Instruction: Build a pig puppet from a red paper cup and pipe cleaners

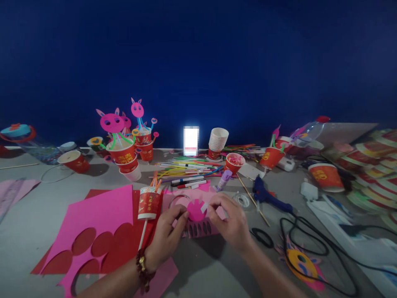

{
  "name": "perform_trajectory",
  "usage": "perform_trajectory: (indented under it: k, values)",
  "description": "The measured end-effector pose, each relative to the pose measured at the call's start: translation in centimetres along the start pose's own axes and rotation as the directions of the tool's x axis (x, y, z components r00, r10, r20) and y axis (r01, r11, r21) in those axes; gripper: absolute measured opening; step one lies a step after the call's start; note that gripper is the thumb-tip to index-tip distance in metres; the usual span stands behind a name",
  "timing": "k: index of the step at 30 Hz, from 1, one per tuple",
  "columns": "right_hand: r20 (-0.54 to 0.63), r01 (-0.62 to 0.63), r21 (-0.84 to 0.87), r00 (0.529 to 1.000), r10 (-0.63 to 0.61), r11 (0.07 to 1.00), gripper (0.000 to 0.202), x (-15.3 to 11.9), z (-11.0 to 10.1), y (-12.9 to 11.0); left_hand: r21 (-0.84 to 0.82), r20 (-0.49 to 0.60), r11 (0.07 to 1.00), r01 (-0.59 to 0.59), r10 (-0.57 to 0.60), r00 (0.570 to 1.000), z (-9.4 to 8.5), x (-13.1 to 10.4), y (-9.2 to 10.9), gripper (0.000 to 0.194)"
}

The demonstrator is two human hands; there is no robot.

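A round pink paper piece (196, 211) with small notches at its top hangs between my hands. The fingertips of my left hand (172, 227) pinch its left edge. My right hand (228, 217) is closed at the disc's right side, thumb and forefinger together on a small pale strip (204, 207). Below the disc lies a light pink sheet (214, 231) with a row of leaf-shaped cutouts. Just left of my left hand, a red paper cup (149, 203) on a white stick holds orange strips.
Pink cardstock (102, 211) with round holes lies on red sheets at left. Markers (189, 182), a glue stick (224, 179) and paper cups (235, 162) stand or lie behind. A blue glue gun (269, 196), its black cord and a power strip (341, 231) are at right.
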State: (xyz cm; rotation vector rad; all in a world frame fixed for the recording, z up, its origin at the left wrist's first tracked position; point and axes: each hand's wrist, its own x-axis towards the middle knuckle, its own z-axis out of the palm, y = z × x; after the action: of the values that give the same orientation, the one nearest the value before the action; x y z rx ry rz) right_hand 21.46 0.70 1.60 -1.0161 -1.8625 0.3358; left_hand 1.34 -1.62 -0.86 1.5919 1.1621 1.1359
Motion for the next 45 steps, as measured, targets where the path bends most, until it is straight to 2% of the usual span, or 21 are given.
perform_trajectory:
  k: [2,5,8,12,16,19,21,23,25,27,32,34,36,38,39,41,42,43,44,45]
  values:
    - [-0.061,-0.032,-0.029,0.998,0.031,0.999,0.013,0.2,-0.4,0.4,-0.126,-0.021,0.990,0.067,-0.070,0.997,0.1,0.2,-0.1,0.030]
    - [-0.070,-0.044,-0.096,0.997,0.037,0.994,0.013,0.5,-0.9,0.9,-0.268,-0.053,0.955,0.130,-0.149,0.987,0.2,0.4,-0.1,0.031]
    - [-0.014,-0.064,-0.160,0.998,0.063,0.985,0.015,0.7,-1.0,1.2,-0.359,-0.065,0.918,0.166,-0.202,0.977,0.2,0.5,0.0,0.032]
    - [0.088,-0.079,-0.228,0.991,0.101,0.970,0.019,0.5,-0.6,1.8,-0.464,-0.019,0.861,0.206,-0.243,0.970,0.4,0.5,-0.1,0.034]
    - [0.160,-0.156,-0.133,0.971,0.176,0.979,0.012,0.2,0.0,2.2,-0.568,0.023,0.782,0.257,-0.297,0.955,0.6,0.4,-0.4,0.035]
    - [0.164,-0.243,0.085,0.960,0.227,0.966,0.018,-0.1,0.6,1.9,-0.655,0.175,0.659,0.368,-0.341,0.923,0.6,0.6,-0.1,0.036]
    - [0.183,-0.336,0.318,0.939,0.290,0.887,0.012,-0.3,1.1,1.4,-0.689,0.304,0.567,0.451,-0.338,0.891,0.7,0.7,0.2,0.035]
    - [0.279,-0.454,0.524,0.891,0.358,0.721,0.018,-0.4,1.7,0.6,-0.716,0.406,0.487,0.500,-0.292,0.866,0.7,0.7,0.6,0.035]
    - [0.385,-0.546,0.631,0.837,0.388,0.552,0.029,-0.6,2.1,-0.1,-0.738,0.485,0.415,0.533,-0.224,0.845,0.8,0.6,0.7,0.034]
    - [0.434,-0.588,0.672,0.805,0.404,0.450,0.032,-0.7,2.4,-0.6,-0.747,0.543,0.353,0.564,-0.166,0.823,1.0,0.4,0.7,0.030]
    - [0.518,-0.669,0.689,0.724,0.456,0.278,0.033,-1.1,2.6,-1.1,-0.732,0.637,0.252,0.633,-0.078,0.767,1.2,-0.1,0.1,0.029]
    - [0.541,-0.681,0.687,0.712,0.448,0.252,0.035,-1.3,2.6,-1.1,-0.707,0.659,0.257,0.659,-0.097,0.746,1.3,0.0,-0.3,0.031]
    - [0.547,-0.678,0.690,0.717,0.432,0.252,0.035,-1.3,2.6,-1.0,-0.666,0.653,0.338,0.664,-0.165,0.739,1.6,0.1,-0.6,0.036]
    - [0.521,-0.654,0.713,0.735,0.434,0.252,0.034,-1.2,2.5,-0.6,-0.574,0.601,0.525,0.628,-0.251,0.759,1.9,0.2,-0.6,0.043]
    - [0.482,-0.626,0.736,0.752,0.449,0.259,0.035,-1.1,2.4,-0.4,-0.492,0.547,0.658,0.571,-0.277,0.790,1.9,0.2,-0.3,0.043]
    - [0.354,-0.552,0.782,0.776,0.522,0.291,0.036,-0.7,2.1,0.0,-0.212,0.411,0.916,0.339,-0.231,0.882,1.4,0.2,0.7,0.035]
    - [0.279,-0.515,0.800,0.773,0.570,0.308,0.037,-0.4,2.0,0.3,-0.016,0.332,0.988,0.156,-0.141,0.932,0.9,0.1,1.3,0.025]
    - [0.212,-0.485,0.814,0.761,0.613,0.319,0.039,-0.2,1.9,0.5,0.180,0.284,0.983,-0.029,-0.024,0.958,0.2,0.0,1.9,0.017]
    - [0.171,-0.468,0.825,0.741,0.649,0.317,0.040,0.0,1.9,0.6,0.338,0.251,0.923,-0.183,0.099,0.963,-0.8,-0.1,2.5,0.013]
    - [0.155,-0.462,0.834,0.721,0.676,0.301,0.040,0.1,1.9,0.7,0.455,0.216,0.848,-0.271,0.190,0.958,-2.0,-0.2,2.8,0.014]
